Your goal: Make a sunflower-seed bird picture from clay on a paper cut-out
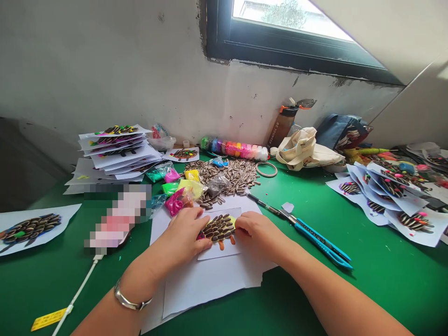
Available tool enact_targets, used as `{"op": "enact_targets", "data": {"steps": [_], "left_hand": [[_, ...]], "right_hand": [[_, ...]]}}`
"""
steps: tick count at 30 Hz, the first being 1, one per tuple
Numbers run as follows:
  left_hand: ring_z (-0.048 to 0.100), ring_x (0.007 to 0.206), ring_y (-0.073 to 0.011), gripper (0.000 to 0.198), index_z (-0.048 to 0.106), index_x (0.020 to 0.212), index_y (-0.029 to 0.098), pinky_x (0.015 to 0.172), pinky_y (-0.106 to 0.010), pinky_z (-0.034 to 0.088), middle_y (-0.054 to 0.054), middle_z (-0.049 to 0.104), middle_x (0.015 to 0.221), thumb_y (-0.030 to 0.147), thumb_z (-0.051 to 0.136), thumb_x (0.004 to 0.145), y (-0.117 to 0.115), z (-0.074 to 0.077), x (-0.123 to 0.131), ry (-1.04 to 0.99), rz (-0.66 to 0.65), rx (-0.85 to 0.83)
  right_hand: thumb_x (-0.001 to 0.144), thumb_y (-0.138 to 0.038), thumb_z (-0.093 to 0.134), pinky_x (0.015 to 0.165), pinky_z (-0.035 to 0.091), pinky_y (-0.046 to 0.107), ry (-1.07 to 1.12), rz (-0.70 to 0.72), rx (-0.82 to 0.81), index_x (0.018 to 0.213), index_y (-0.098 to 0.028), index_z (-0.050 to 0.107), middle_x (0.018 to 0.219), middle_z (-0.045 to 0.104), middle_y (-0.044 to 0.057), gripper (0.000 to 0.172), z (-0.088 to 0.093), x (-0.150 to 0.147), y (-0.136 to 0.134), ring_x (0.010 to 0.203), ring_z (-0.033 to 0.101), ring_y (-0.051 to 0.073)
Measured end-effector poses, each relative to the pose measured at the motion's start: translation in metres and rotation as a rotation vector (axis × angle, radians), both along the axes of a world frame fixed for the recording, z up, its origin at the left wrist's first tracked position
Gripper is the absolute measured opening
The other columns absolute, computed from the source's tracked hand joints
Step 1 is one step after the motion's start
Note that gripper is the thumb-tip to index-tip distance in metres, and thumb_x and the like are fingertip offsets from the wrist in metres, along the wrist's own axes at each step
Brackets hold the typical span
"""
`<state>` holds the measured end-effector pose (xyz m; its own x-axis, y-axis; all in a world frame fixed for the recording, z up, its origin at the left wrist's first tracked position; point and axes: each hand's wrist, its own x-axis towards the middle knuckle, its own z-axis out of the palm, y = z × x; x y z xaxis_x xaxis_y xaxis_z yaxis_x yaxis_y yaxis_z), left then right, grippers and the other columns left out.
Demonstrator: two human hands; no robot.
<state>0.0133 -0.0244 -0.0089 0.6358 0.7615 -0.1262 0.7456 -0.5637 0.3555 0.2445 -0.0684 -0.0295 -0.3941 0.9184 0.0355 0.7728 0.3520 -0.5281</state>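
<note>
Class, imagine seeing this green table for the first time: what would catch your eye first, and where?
First, probably the seed-covered picture, low in the centre between the left hand and the right hand. Just behind it, bright plastic packets sit beside a heap of striped seeds. A stack of decorated sheets rises at the back left.

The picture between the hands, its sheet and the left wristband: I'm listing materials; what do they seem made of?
Picture: striped, dark seeds with a slight sheen, probably sunflower; its smooth orange pieces could be clay. Sheet: matte white paper or card, judging by its thin edge. Wristband: probably polished metal, given its silvery glints.
</note>
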Motion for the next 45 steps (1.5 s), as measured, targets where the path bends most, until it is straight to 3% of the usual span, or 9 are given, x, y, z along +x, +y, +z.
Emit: {"op": "enact_targets", "data": {"steps": [12, 19, 26, 35, 45], "left_hand": [[0.048, 0.116, -0.0325, 0.034, 0.067, 0.110, 0.022, 0.098, -0.045, 0.042, -0.012, 0.054, 0.126, 0.035, 0.065, 0.078, -0.0004, -0.0007, -0.0001, 0.012, 0.011, -0.006], [0.048, 0.118, -0.0338, 0.034, 0.068, 0.111, 0.021, 0.099, -0.047, 0.042, -0.013, 0.055, 0.128, 0.032, 0.065, 0.078, -0.0013, 0.0026, -0.0001, 0.004, 0.021, -0.022], [0.045, 0.123, -0.0355, 0.041, 0.066, 0.118, 0.019, 0.103, -0.048, 0.039, -0.016, 0.052, 0.134, 0.032, 0.066, 0.079, -0.0021, 0.0023, 0.0007, 0.014, 0.030, -0.047], [0.045, 0.124, -0.0345, 0.040, 0.065, 0.119, 0.019, 0.104, -0.048, 0.039, -0.016, 0.050, 0.134, 0.036, 0.064, 0.082, -0.0020, 0.0046, -0.0020, 0.014, 0.012, -0.071], [0.046, 0.122, -0.0320, 0.039, 0.063, 0.120, 0.018, 0.104, -0.046, 0.038, -0.015, 0.051, 0.132, 0.037, 0.062, 0.085, -0.0016, 0.0027, -0.0036, -0.008, -0.003, -0.054]], "right_hand": [[0.088, -0.009, 0.050, 0.070, 0.034, 0.025, -0.014, 0.033, -0.011, 0.077, -0.021, 0.070, 0.075, 0.059, 0.002, 0.026, 0.0027, -0.0003, -0.0003, 0.078, 0.053, 0.015], [0.088, -0.010, 0.050, 0.063, 0.033, 0.023, 0.015, -0.104, 0.007, 0.078, -0.019, 0.068, 0.075, 0.057, 0.001, 0.022, 0.0025, 0.0061, 0.0023, 0.072, 0.052, 0.013], [0.091, -0.014, 0.049, 0.065, 0.035, 0.022, 0.005, -0.065, 0.021, 0.078, -0.020, 0.069, 0.079, 0.058, 0.003, 0.024, 0.0013, 0.0030, 0.0013, 0.073, 0.053, 0.013], [0.091, -0.012, 0.047, 0.067, 0.037, 0.023, 0.046, -0.074, 0.035, 0.111, -0.026, 0.069, 0.087, 0.061, 0.003, 0.033, -0.0047, 0.0042, 0.0018, 0.077, 0.056, 0.014], [0.092, -0.015, 0.047, 0.066, 0.038, 0.024, 0.049, -0.083, 0.029, 0.111, -0.028, 0.069, 0.086, 0.061, 0.003, 0.033, -0.0045, 0.0043, 0.0015, 0.076, 0.057, 0.014]]}}
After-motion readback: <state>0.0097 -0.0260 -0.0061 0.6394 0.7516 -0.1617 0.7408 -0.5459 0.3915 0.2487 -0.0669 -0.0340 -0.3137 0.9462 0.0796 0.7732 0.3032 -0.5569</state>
